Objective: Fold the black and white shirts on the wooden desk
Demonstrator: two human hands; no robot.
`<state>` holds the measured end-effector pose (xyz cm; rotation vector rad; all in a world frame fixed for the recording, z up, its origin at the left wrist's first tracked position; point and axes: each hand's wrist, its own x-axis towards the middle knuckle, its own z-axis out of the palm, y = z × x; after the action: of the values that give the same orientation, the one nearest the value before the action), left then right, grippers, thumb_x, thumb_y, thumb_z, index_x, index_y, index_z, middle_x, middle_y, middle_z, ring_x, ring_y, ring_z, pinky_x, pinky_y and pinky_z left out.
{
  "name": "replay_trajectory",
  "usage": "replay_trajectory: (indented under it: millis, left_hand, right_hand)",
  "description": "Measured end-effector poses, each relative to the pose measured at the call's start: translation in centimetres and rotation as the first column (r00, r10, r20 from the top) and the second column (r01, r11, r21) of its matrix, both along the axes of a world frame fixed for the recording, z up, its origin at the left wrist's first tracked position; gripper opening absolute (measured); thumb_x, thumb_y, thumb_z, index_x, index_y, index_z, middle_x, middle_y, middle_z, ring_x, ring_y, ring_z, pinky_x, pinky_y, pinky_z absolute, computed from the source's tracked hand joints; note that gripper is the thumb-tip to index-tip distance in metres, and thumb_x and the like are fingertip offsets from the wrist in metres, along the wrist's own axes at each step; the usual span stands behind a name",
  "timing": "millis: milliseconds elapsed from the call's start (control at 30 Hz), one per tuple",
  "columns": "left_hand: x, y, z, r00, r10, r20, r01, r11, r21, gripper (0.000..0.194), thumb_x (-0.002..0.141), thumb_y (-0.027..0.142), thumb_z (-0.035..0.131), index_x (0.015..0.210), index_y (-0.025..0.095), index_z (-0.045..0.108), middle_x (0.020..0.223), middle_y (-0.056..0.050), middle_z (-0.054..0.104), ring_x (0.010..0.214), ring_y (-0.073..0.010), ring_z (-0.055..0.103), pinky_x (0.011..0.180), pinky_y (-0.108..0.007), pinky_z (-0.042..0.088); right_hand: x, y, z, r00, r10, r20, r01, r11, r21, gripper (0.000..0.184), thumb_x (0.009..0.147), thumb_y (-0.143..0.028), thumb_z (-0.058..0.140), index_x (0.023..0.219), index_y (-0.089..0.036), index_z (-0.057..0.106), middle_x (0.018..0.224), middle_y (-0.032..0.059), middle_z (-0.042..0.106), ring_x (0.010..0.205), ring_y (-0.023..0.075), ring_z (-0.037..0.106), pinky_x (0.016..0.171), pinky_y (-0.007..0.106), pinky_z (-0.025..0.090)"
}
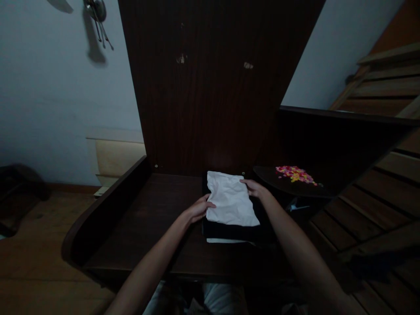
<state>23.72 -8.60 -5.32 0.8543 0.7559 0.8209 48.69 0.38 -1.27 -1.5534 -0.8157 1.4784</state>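
Observation:
A folded white cloth, perhaps a garment, lies over a dark folded cloth on the brown desk. Below the dark cloth, a strip of another white cloth shows at the near side. My left hand grips the white cloth's left edge, thumb on top and fingers partly hidden beneath. At its upper right edge my right hand pinches the same cloth, the fingertips partly out of sight under it.
A tall dark panel rises behind the desk, and a raised side board bounds its left. Colourful small pieces lie on a rounded shelf to the right. Wooden slats stand beyond.

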Motion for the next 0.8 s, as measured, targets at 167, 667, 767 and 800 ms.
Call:
replay_trajectory:
  millis: [167, 667, 767, 800]
  left_hand:
    - [-0.6, 0.2, 1.3, 0.994, -0.106, 0.024, 0.107, 0.993, -0.041, 0.047, 0.066, 0.009, 0.073, 0.112, 0.010, 0.064, 0.110, -0.012, 0.072, 0.098, -0.0196, 0.069, 0.091, -0.027, 0.052]
    - [2.8, 0.5, 0.9, 0.996, 0.084, 0.012, -0.082, 0.992, -0.094, 0.051, 0.057, -0.003, 0.067, 0.105, 0.012, 0.063, 0.110, -0.013, 0.072, 0.103, -0.0266, 0.068, 0.096, -0.039, 0.053]
    - [2.6, 0.7, 0.6, 0.999, 0.048, -0.007, -0.048, 0.994, -0.097, 0.058, 0.055, -0.006, 0.069, 0.108, 0.014, 0.060, 0.113, -0.013, 0.071, 0.104, -0.0262, 0.068, 0.096, -0.039, 0.053]
    - [2.4, 0.9, 0.5, 0.999, 0.035, -0.015, -0.036, 0.995, -0.095, 0.058, 0.055, -0.005, 0.072, 0.109, 0.014, 0.060, 0.113, -0.013, 0.071, 0.103, -0.0260, 0.068, 0.095, -0.039, 0.054]
  right_hand:
    - [2.5, -1.7, -2.6, 0.986, 0.074, -0.147, -0.072, 0.997, 0.019, 0.005, 0.088, -0.014, 0.058, 0.091, -0.013, 0.062, 0.070, 0.0041, 0.070, 0.054, 0.0123, 0.065, 0.051, 0.020, 0.055]
    - [3.8, -6.0, -2.6, 0.968, 0.246, -0.050, -0.237, 0.962, 0.138, 0.030, 0.067, -0.005, 0.072, 0.094, -0.018, 0.067, 0.096, 0.0065, 0.074, 0.081, 0.0159, 0.070, 0.072, 0.023, 0.058]
    - [4.0, -7.0, -2.9, 0.990, 0.132, -0.046, -0.125, 0.984, 0.125, 0.018, 0.072, -0.011, 0.071, 0.086, -0.019, 0.063, 0.086, 0.0040, 0.073, 0.075, 0.0153, 0.069, 0.070, 0.024, 0.057]
    - [4.1, -7.3, -3.0, 0.992, 0.118, -0.046, -0.113, 0.987, 0.115, 0.016, 0.073, -0.014, 0.072, 0.085, -0.020, 0.062, 0.086, 0.0039, 0.072, 0.076, 0.0157, 0.069, 0.071, 0.025, 0.057]
